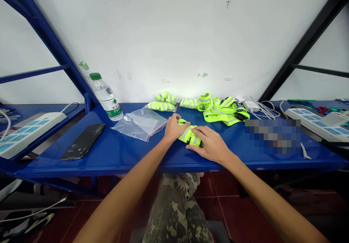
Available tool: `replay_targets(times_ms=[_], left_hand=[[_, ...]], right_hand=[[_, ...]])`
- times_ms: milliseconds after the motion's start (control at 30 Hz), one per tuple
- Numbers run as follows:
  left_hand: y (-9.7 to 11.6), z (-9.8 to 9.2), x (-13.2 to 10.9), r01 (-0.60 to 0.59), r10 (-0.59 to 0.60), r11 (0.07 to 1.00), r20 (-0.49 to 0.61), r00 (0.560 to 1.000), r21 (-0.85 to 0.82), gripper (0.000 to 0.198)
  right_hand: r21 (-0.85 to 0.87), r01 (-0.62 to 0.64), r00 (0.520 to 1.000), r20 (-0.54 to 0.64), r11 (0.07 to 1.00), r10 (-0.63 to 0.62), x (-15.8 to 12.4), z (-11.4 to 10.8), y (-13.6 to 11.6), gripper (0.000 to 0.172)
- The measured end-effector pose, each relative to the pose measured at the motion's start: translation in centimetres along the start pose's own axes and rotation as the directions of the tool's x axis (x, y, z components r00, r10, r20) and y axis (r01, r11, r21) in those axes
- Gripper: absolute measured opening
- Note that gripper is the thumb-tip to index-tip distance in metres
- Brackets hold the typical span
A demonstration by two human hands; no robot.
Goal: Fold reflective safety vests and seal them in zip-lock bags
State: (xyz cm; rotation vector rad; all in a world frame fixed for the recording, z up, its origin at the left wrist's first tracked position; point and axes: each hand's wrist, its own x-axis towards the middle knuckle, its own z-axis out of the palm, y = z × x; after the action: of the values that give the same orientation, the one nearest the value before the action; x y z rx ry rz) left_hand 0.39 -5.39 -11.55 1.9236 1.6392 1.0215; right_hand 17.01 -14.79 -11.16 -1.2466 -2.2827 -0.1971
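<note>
Zip bag [139, 124] just beside left hand [175, 128]

The blue metal shelf [122, 159] carries a clear zip bag [139, 124], with a water bottle [106, 97] behind it to the left, a black smartphone [83, 141] left of it, rolled hi-vis reflective vests [163, 103] just behind it, and a white power adapter [251, 106] with tangled cables well to its right.

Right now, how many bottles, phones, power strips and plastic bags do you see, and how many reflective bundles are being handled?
Bottles: 1
Phones: 1
Power strips: 2
Plastic bags: 1
Reflective bundles being handled: 1
Total: 6
</note>
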Motion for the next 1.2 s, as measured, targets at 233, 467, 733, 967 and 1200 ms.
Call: replay_targets(times_ms=[233,467,733,967,1200], left_hand=[[0.6,0.1,-0.5,0.002,-0.001,1.000,0.023,1.000,-0.012,0.034],[0.9,-0.7,-1.0,-0.004,0.005,0.997,0.024,1.000,-0.071,0.020],[1.0,-0.9,-0.9,-0.024,0.025,0.999,0.014,1.000,-0.025,0.058],[1.9,0.5,0.1,-0.006,0.007,1.000,-0.017,1.000,0.030,0.055],[2.7,1.5,0.7,0.123,-0.122,0.992,-0.028,0.992,0.019,0.050]], right_hand=[[-0.060,0.073,0.992,0.107,0.995,-0.067,-0.5,-0.5,0.2,0.043],[0.044,0.077,0.984,0.156,0.996,-0.083,0.3,-1.2,1.4,0.037],[0.088,-0.129,0.953,0.285,0.988,0.099,3.4,-1.7,3.5,0.039],[0.081,-0.291,0.938,0.220,0.953,0.268,4.2,-0.1,4.6,0.042],[0.200,-0.326,0.945,0.095,0.924,0.313,2.7,1.7,5.1,0.061]])
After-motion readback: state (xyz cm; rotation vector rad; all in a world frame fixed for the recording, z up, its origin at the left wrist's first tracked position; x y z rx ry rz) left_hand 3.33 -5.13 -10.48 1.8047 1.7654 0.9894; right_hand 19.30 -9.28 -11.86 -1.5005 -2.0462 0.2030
